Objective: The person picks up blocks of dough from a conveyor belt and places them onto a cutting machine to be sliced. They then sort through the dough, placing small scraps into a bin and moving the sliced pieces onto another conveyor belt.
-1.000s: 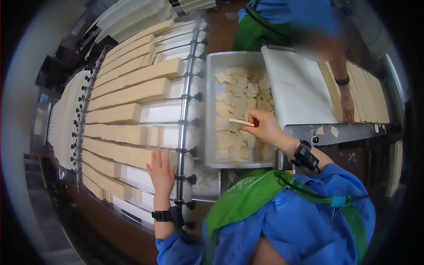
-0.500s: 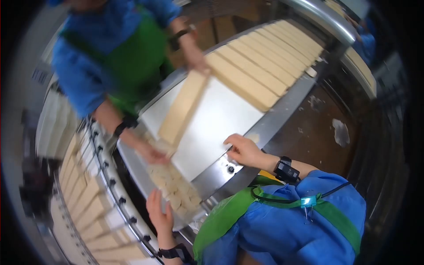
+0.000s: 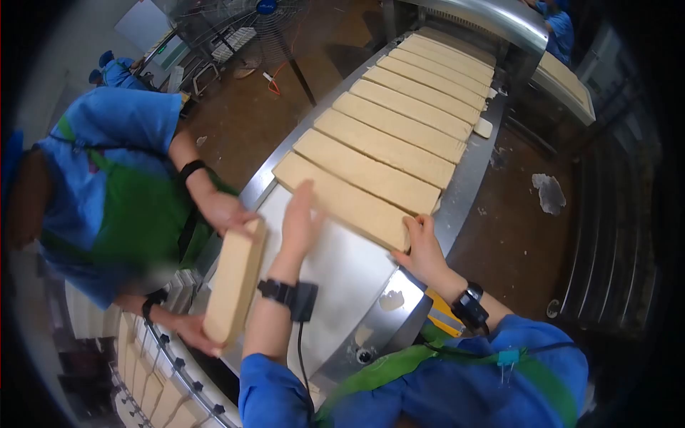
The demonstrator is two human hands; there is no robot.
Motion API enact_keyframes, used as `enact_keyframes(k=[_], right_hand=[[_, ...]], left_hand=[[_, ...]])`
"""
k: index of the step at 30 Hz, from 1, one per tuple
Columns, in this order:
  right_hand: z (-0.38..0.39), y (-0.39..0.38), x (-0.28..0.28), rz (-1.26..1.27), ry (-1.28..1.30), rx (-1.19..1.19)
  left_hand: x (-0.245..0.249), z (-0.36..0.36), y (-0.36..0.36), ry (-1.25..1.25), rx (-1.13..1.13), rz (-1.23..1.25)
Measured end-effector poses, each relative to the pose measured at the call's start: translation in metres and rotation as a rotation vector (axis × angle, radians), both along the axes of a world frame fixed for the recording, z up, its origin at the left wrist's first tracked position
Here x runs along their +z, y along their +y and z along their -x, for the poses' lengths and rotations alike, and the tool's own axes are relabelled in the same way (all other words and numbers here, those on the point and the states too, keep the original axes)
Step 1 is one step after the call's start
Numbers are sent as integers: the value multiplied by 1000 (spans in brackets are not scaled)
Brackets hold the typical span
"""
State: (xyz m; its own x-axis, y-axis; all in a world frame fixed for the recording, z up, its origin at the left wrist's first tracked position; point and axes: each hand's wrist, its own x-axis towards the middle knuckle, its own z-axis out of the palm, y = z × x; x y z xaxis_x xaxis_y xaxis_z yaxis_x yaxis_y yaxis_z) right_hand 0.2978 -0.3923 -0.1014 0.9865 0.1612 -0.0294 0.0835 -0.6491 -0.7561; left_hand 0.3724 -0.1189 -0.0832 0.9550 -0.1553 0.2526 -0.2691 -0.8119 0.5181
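Observation:
A row of long pale beige slabs (image 3: 399, 120) lies side by side on the white belt (image 3: 339, 274). Round the right end of the nearest slab (image 3: 342, 200), my right hand (image 3: 424, 248) has its thumb and fingers closed. My left hand (image 3: 301, 221), slightly blurred, reaches over the belt with fingers stretched out by that slab's near long side, toward its left end. Across from me, a co-worker's two hands (image 3: 227, 212) hold another slab (image 3: 235, 282) by its ends, tilted over the belt's left edge.
A curved roller conveyor (image 3: 178, 362) with more slabs runs at lower left. The metal machine hood (image 3: 492, 18) spans the belt's far end. A standing fan (image 3: 267, 32) is behind the belt. White scraps (image 3: 548, 194) lie on the brown floor at right.
My left hand has moved up from the scraps at the belt's end to the nearest slab. My right hand has taken that slab's end. The co-worker has carried the other slab left.

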Motion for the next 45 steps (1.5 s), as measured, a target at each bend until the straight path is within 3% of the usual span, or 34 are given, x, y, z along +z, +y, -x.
enact_keyframes(k=[5,8,11,14,16,18,21,22,25,27,28,29,30,31,35,40,42,45], right_hand=[[-12,10,3,99,-82,32],[-21,19,15,153,-28,37],[-26,23,19,195,-12,109],[-29,18,24,166,-68,272],[-35,18,27,98,-67,439],[-37,22,34,42,-76,594],[-35,30,37,32,-64,750],[-34,31,33,16,-93,798],[-27,36,52,117,25,748],[-29,38,44,156,39,728],[-30,38,27,123,21,728],[-29,38,14,89,7,738],[-29,40,9,45,20,748],[-30,43,3,2,33,760],[2,58,5,-169,28,807],[97,110,68,-218,57,1056],[152,134,91,-243,71,1178],[242,169,121,-280,97,1411]], left_hand=[[-48,-121,53,-188,345,-249],[-10,-119,53,383,280,-141],[-17,-89,77,186,323,-157],[-2,-7,110,183,437,53],[-5,67,140,311,573,307],[-14,150,158,283,675,548],[5,236,143,360,873,992],[3,255,143,292,902,907],[4,273,136,-213,1017,-17],[35,263,109,50,1063,59],[2,265,120,229,980,51],[-17,258,114,254,890,17],[-40,255,107,131,884,71],[4,250,84,112,967,165],[1,300,100,-48,1058,497],[60,451,108,-133,1240,542],[82,534,112,-143,1376,456],[89,675,118,-334,1498,516]])
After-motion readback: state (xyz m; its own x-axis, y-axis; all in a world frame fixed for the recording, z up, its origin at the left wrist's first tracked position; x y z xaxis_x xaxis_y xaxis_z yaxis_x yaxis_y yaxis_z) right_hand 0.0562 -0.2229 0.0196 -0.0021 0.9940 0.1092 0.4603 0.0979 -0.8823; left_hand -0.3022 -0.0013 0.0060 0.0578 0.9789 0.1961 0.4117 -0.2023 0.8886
